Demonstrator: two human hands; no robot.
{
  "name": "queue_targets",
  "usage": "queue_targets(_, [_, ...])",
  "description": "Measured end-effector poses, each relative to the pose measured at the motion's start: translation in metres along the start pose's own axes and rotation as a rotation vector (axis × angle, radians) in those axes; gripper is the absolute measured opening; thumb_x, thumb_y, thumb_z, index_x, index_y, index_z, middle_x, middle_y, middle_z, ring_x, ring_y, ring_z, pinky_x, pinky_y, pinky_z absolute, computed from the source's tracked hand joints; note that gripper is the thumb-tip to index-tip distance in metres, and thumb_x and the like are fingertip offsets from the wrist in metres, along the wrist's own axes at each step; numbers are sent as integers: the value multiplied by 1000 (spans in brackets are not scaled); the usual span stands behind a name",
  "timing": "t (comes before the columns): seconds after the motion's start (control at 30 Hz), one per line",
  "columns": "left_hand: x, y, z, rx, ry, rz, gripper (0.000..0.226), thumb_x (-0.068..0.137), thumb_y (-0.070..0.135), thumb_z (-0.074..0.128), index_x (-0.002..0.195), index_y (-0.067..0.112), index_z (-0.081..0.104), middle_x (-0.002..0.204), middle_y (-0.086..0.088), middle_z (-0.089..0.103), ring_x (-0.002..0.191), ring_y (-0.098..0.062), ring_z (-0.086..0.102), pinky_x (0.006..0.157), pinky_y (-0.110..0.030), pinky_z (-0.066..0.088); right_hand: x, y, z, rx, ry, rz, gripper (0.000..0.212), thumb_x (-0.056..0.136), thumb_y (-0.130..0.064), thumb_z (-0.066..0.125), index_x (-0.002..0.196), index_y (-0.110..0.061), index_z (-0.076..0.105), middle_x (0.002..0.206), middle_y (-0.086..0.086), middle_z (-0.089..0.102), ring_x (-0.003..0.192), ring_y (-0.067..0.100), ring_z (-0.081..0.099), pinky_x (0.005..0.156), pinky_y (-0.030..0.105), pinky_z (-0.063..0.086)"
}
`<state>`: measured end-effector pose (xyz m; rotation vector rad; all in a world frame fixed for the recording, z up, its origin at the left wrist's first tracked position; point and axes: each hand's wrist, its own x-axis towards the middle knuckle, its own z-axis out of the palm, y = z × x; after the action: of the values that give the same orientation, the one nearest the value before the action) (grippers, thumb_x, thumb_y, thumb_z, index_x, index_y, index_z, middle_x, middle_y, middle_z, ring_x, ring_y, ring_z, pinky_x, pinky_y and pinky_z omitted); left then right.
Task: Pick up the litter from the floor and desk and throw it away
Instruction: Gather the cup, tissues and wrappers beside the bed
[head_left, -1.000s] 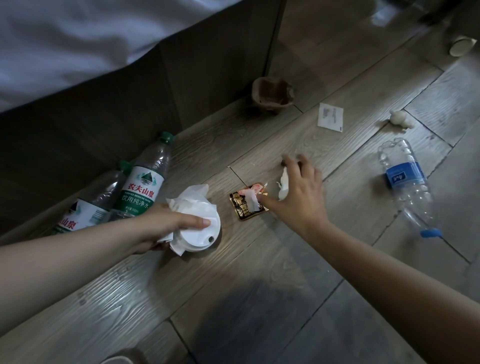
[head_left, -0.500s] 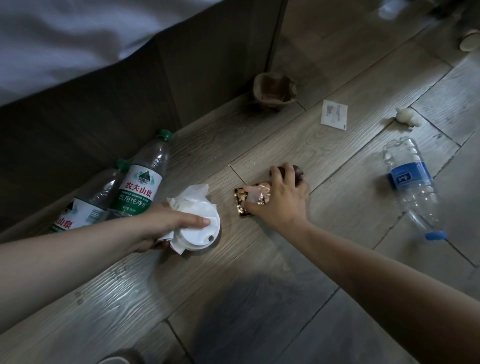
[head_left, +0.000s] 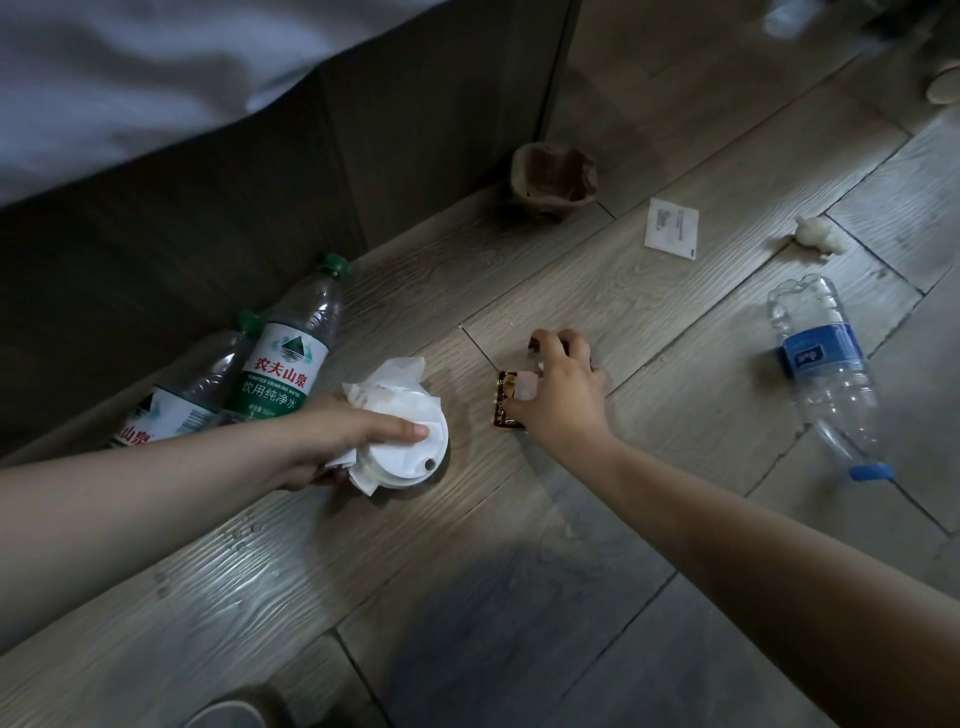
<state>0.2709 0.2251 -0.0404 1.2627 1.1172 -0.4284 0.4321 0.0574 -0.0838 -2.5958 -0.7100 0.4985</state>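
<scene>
My left hand (head_left: 332, 441) grips a white lidded cup (head_left: 402, 449) with crumpled white tissue (head_left: 387, 387) bunched against it, thumb pressed on the lid. My right hand (head_left: 558, 392) is curled over a small gold-and-brown snack wrapper (head_left: 503, 402) on the wooden floor, fingers closed round it and a bit of white paper; only the wrapper's left edge shows. Two green-capped water bottles (head_left: 291, 358) lie by the bed base. A crushed blue-labelled bottle (head_left: 826, 369) lies to the right.
A crumpled brown paper cup (head_left: 553, 176) sits at the corner of the bed base (head_left: 208, 208). A white sachet (head_left: 671, 228) and a small white tissue ball (head_left: 818, 236) lie further out. Another cup rim (head_left: 228, 714) shows at the bottom edge.
My right hand came down from above the white scrap and wrapper, closed its fingers over them, and now covers most of the wrapper. The left hand has stayed put holding the cup and tissue.
</scene>
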Motion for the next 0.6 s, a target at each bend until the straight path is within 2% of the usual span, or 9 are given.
queue_targets(0.1, [-1,2,1,4,-12,10,90,36,29,91,118,10,60,98,-11,74,88,-29,72,72,-40,59,-1,-4,-2,52,-17,23,67,75,-21,74,134,-24,42,141,2,29,111,34,43,86,30,31])
queue_targets(0.2, [-1,3,1,-2,-6,16,93,35,28,91,120,10,57,102,-12,73,89,-29,72,74,-41,59,-1,-8,-3,59,-26,19,65,79,-19,71,136,-23,40,142,3,30,112,33,46,94,34,33])
queue_targets(0.3, [0,2,0,-7,-8,23,91,36,27,91,119,9,57,99,-11,74,86,-27,72,66,-35,58,-1,-8,-3,31,-37,12,65,78,-17,71,135,-21,41,141,5,31,113,29,47,102,36,32])
queue_targets(0.37, [0,1,-1,-6,-4,26,89,36,28,91,116,10,58,96,-9,74,83,-25,73,63,-33,58,0,-6,-3,26,-39,7,61,80,-15,69,134,-21,42,142,4,30,112,31,46,100,36,35])
queue_targets(0.47, [0,-1,-4,-8,-5,26,90,35,29,91,117,11,58,98,-10,74,87,-27,72,71,-39,59,-2,-5,-3,84,-51,-1,59,82,-8,63,135,-25,43,142,2,31,111,32,46,93,33,41])
queue_targets(0.53, [-1,-1,-5,-16,-9,27,90,35,27,93,116,10,59,99,-11,74,89,-28,72,78,-44,59,-4,-6,-4,146,-57,-38,64,79,-2,63,136,-26,44,141,0,33,113,30,48,95,38,47])
queue_targets(0.6, [-2,1,-4,-19,-14,31,92,36,25,96,119,10,57,101,-11,73,90,-29,71,81,-46,58,-5,-4,-6,212,-56,-62,65,78,2,61,135,-25,45,140,-1,36,116,24,49,96,33,48])
